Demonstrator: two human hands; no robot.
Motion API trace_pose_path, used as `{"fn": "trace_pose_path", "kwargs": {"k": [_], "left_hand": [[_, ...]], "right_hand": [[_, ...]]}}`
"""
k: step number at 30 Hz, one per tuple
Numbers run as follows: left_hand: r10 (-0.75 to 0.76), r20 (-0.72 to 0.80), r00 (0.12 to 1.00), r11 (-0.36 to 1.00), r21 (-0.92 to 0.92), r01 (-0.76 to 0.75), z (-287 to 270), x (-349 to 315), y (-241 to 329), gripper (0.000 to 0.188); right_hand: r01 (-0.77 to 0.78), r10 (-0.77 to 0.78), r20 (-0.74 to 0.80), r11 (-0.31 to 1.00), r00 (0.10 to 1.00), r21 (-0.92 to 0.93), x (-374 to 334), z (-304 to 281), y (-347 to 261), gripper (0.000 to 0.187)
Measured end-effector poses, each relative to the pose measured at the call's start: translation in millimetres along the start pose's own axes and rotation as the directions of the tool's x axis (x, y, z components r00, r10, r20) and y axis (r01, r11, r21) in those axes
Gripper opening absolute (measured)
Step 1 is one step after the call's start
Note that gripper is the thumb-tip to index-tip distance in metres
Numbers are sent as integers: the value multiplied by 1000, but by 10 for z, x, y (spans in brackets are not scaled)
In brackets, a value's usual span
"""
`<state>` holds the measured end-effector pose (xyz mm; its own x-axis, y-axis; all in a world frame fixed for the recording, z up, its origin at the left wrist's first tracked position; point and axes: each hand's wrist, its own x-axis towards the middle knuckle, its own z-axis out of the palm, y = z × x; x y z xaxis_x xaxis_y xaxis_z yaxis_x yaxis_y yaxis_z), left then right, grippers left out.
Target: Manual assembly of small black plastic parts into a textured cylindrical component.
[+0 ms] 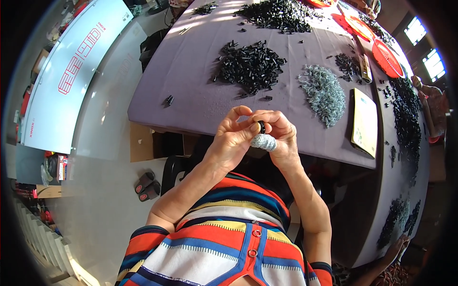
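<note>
2 forearms point(192, 190) converging, left hand point(231, 137) and right hand point(285, 139) meeting, fingers point(272, 116) clamped on black piece point(261, 127)

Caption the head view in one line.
Left hand and right hand hold a black part near a black pile and a grey pile.

We see a glossy pale-grey floor point(102, 159) at left, a long white panel point(59, 114) with red markings, two bright paned windows point(434, 65) at upper right, and sunlight point(220, 17) across a mauve-grey cloth-covered table point(176, 81).
</note>
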<state>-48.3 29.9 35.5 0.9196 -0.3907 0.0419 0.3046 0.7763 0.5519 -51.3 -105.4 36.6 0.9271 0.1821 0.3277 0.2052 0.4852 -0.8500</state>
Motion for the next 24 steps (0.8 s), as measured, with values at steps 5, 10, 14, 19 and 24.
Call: {"fn": "trace_pose_path", "kwargs": {"k": [5,10,14,19,24], "left_hand": [[-9,38,999,999,-50,11,-97,15,-52,33],[-15,-72,997,1000,5,15,-192,75,12,30],[151,-252,956,752,657,54,-332,196,303,27],[562,-20,827,-112,989,99,-674,227,806,15],[608,230,760,-480,869,121,-1100,153,1049,12]], "right_hand": [[5,-5,-19,1000,1000,-9,-2,-4,12,32],[-72,70,-23,992,997,-100,24,-58,124,37],[-72,-17,-139,792,990,-606,97,-245,94,39],[-155,-183,-247,410,952,-899,144,-783,102,25],[-138,-166,-195,302,967,-943,122,-746,125,25]]}}
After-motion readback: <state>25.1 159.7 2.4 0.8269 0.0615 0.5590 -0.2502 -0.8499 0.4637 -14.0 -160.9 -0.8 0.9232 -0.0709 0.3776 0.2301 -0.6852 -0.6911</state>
